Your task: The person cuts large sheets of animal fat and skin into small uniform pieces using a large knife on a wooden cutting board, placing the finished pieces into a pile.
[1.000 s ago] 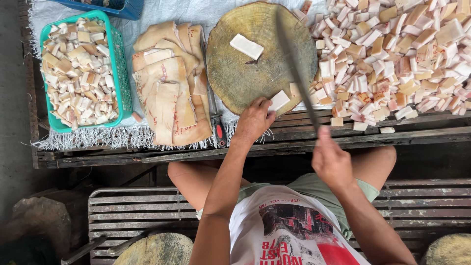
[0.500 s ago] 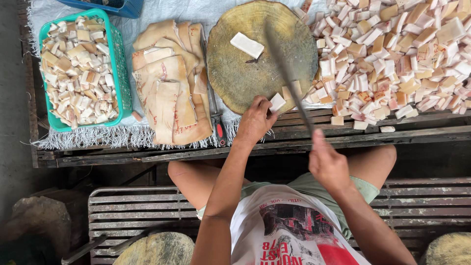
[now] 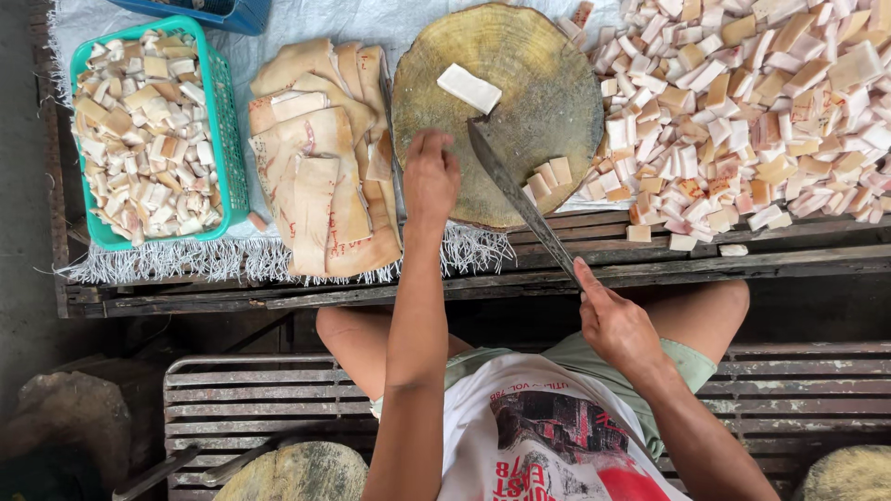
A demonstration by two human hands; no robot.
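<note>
My left hand [image 3: 432, 176] rests on the near left part of a round wooden chopping block [image 3: 520, 56], fingers curled, with nothing visible in them. My right hand [image 3: 617, 320] grips the handle of a long knife [image 3: 515, 190], held low over the slatted table edge. The blade slants up onto the block, its tip near the middle. A white rectangular piece [image 3: 469, 88] lies on the block's far side. A few small cut cubes [image 3: 548, 176] sit at the block's near right edge, just right of the blade.
A stack of large pale slabs [image 3: 316, 176] lies left of the block. A teal basket [image 3: 229, 139] of cut pieces stands at far left. A big heap of cut pieces [image 3: 742, 102] covers the right. A blue crate [image 3: 223, 11] sits at the top.
My left hand has moved left from the cut cubes at the block's right edge to its near left part. The knife blade has swung down and left, onto the block.
</note>
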